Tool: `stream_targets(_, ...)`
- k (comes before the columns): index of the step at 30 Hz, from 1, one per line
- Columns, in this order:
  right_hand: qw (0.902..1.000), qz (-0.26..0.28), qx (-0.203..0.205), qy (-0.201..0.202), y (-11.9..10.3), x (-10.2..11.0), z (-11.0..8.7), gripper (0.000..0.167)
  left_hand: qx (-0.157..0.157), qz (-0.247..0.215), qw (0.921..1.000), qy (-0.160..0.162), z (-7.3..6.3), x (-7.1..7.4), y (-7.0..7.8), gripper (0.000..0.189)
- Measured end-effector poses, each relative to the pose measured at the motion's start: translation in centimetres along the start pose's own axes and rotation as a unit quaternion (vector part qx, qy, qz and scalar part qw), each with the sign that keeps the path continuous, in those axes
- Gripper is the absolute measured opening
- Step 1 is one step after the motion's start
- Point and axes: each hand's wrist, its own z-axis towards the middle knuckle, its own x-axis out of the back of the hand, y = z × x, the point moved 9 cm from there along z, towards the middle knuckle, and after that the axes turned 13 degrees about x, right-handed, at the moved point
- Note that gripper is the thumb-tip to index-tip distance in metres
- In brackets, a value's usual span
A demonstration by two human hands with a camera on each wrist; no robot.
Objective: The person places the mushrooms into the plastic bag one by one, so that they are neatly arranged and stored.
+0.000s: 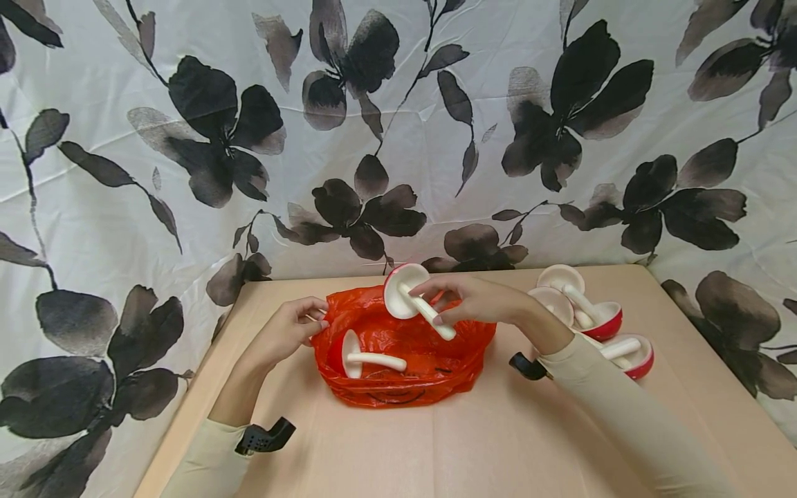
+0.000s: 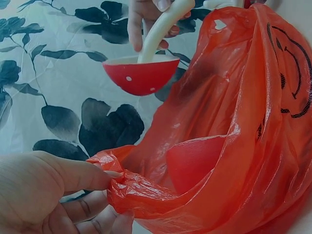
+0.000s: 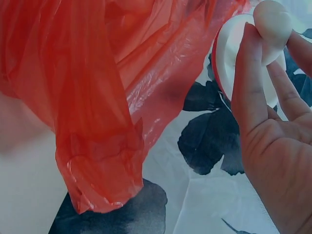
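Observation:
A red plastic bag (image 1: 429,373) with a printed black smiling face lies on the table with its mouth spread wide. My left hand (image 1: 297,325) pinches the bag's left rim between thumb and fingers, clearest in the left wrist view. Above the bag, my right hand (image 1: 468,297) grips the white stem of a toy mushroom (image 2: 141,75), whose red cap has white dots. Its pale underside faces me in the head view. Inside the bag lies another toy mushroom (image 1: 376,360), its stem pointing right; the bag partly covers its cap in the left wrist view.
Several more toy mushrooms (image 1: 607,319) sit in a group on the right of the light wooden table (image 1: 398,456), partly behind my right forearm. A white cloth (image 1: 448,152) with dark flowers hangs behind the table's back edge.

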Motion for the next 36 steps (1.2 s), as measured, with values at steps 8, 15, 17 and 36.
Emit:
stream_targets(8,0.9987,-0.039,0.001,-0.033,0.0,-0.9,1.4,0.049,0.007,0.007,0.9999,0.006,0.1,0.1,-0.2,0.021)
stream_targets(15,0.9962,-0.052,-0.011,-0.068,-0.3,-1.7,3.0,0.050,-0.004,0.005,1.0000,0.004,0.0,0.0,0.2,0.022)
stream_targets(17,0.9960,-0.037,-0.015,-0.080,-0.4,-2.1,3.4,0.052,-0.004,0.005,1.0000,0.004,0.0,-0.1,0.2,0.022)
stream_targets(36,0.9823,0.025,-0.122,-0.140,2.1,-5.6,5.7,0.050,-0.008,0.001,1.0000,-0.001,0.0,-0.3,0.1,0.022)
